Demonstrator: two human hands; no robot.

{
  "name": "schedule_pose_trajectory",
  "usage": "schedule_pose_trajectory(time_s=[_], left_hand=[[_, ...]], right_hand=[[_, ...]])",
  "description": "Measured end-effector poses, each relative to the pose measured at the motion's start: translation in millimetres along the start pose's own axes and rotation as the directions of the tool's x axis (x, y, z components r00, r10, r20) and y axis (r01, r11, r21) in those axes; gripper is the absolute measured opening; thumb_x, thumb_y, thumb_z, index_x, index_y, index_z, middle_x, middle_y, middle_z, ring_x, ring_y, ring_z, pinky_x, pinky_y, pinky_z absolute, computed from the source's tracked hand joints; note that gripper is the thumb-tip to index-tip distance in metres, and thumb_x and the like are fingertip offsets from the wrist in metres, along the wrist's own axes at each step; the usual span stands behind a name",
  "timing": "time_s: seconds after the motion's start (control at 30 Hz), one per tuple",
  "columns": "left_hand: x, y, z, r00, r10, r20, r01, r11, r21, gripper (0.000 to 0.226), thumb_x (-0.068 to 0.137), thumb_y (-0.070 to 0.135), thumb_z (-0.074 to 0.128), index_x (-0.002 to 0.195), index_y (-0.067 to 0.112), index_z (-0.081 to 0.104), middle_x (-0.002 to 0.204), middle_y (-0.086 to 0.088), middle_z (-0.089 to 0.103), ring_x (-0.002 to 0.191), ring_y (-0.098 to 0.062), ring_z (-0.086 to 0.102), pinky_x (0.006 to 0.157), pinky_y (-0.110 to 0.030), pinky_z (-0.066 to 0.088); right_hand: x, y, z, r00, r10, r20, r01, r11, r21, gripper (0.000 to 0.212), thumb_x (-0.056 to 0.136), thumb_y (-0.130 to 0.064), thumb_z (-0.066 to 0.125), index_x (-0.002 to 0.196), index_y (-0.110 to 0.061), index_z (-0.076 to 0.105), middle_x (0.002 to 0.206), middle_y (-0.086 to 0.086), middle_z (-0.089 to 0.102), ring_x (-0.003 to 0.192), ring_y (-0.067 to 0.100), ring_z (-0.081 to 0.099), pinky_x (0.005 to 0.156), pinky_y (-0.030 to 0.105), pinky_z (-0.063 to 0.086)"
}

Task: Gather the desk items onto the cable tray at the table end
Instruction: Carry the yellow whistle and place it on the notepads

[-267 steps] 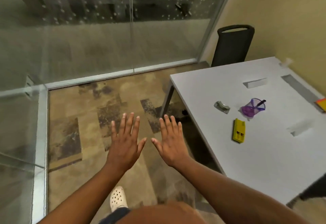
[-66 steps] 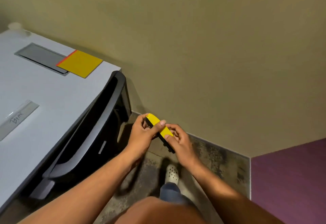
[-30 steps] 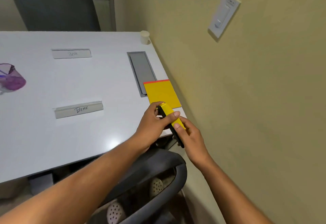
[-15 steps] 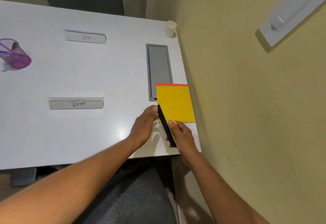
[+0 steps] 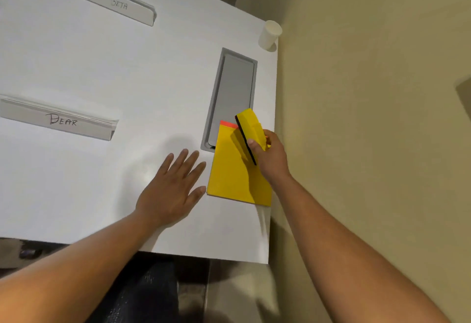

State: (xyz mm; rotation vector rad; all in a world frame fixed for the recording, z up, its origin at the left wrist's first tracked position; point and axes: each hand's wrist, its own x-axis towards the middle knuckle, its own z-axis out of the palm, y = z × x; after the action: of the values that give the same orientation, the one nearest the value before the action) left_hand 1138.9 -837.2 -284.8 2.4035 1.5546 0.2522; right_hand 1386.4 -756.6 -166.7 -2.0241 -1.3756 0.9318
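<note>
Notepad (image 5: 233,177) partly hidden by right hand (image 5: 271,159) gripping yellow block (image 5: 251,129); left hand (image 5: 169,190) spread flat.

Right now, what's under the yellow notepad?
The yellow notepad lies on the white table, its top edge overlapping the near end of the grey cable tray. The right hand holds a yellow eraser over it. Anything beneath the pad is hidden.

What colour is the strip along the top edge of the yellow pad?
Orange-red, along the far edge of the yellow pad; the head view shows it best.
</note>
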Motion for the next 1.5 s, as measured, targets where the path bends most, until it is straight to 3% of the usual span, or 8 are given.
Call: schedule_pose_trajectory(time_s=[0.07, 0.17, 0.37, 0.63, 0.83, 1.5], left_hand=[[2, -1, 7, 1.000, -0.002, -0.027, 0.002, 1.000, 0.016, 0.066, 0.111, 0.059, 0.022, 0.169, 0.027, 0.018, 0.178, -0.002, 0.009, 0.166, -0.022, -0.002, 0.132, -0.053, 0.010], [2, 0, 9, 0.999, -0.007, -0.031, 0.008, 1.000, 0.021, 0.065, 0.111, 0.057, 0.022, 0.168, 0.025, 0.021, 0.178, -0.003, 0.012, 0.166, -0.022, 0.000, 0.133, -0.053, 0.010], [1, 2, 7, 0.999, -0.025, -0.028, 0.025, 0.999, 0.022, 0.065, 0.111, 0.056, 0.017, 0.168, 0.024, 0.023, 0.178, -0.002, 0.011, 0.166, -0.022, 0.001, 0.132, -0.054, 0.013], [1, 3, 5, 0.999, -0.025, -0.032, 0.026, 0.999, 0.033, 0.064, 0.111, 0.056, 0.020, 0.167, 0.025, 0.024, 0.178, -0.002, 0.010, 0.166, -0.021, 0.000, 0.133, -0.052, 0.011], [1, 2, 6, 0.999, -0.025, -0.037, 0.027, 0.999, 0.038, 0.065, 0.111, 0.056, 0.021, 0.167, 0.025, 0.025, 0.179, -0.002, 0.009, 0.166, -0.022, 0.001, 0.132, -0.054, 0.013], [1, 3, 7, 0.999, -0.027, -0.029, 0.027, 1.000, 0.008, 0.067, 0.110, 0.059, 0.019, 0.169, 0.026, 0.018, 0.179, -0.001, 0.004, 0.166, -0.021, -0.004, 0.133, -0.054, 0.012]], right_hand=[[34, -2, -6, 0.999, -0.039, 0.030, 0.042, 0.993, -0.108, 0.055, 0.101, -0.038, 0.069, 0.148, -0.019, 0.050, 0.137, 0.004, 0.060, 0.124, 0.025, 0.056, 0.100, 0.037, 0.046], [76, -5, -10, 0.992, -0.089, 0.092, 0.111, 0.955, -0.276, 0.059, 0.101, -0.036, 0.069, 0.151, -0.015, 0.047, 0.147, 0.011, 0.056, 0.132, 0.033, 0.053, 0.112, 0.050, 0.046], [121, -8, -8, 0.966, -0.149, 0.213, 0.229, 0.875, -0.426, 0.066, 0.099, -0.032, 0.072, 0.156, -0.018, 0.042, 0.154, 0.011, 0.050, 0.138, 0.036, 0.047, 0.115, 0.054, 0.043], [136, -3, -13, 0.969, -0.130, 0.212, 0.219, 0.848, -0.482, 0.080, 0.089, -0.022, 0.084, 0.156, -0.019, 0.042, 0.152, 0.011, 0.051, 0.133, 0.034, 0.053, 0.105, 0.047, 0.048], [139, -2, -16, 0.964, -0.136, 0.229, 0.243, 0.799, -0.550, 0.075, 0.088, -0.011, 0.083, 0.152, -0.018, 0.046, 0.147, 0.013, 0.053, 0.132, 0.036, 0.053, 0.103, 0.048, 0.050], [143, 2, -17, 0.963, -0.147, 0.224, 0.254, 0.768, -0.587, 0.081, 0.089, -0.015, 0.083, 0.157, -0.019, 0.041, 0.152, 0.013, 0.051, 0.136, 0.038, 0.052, 0.107, 0.050, 0.049]])
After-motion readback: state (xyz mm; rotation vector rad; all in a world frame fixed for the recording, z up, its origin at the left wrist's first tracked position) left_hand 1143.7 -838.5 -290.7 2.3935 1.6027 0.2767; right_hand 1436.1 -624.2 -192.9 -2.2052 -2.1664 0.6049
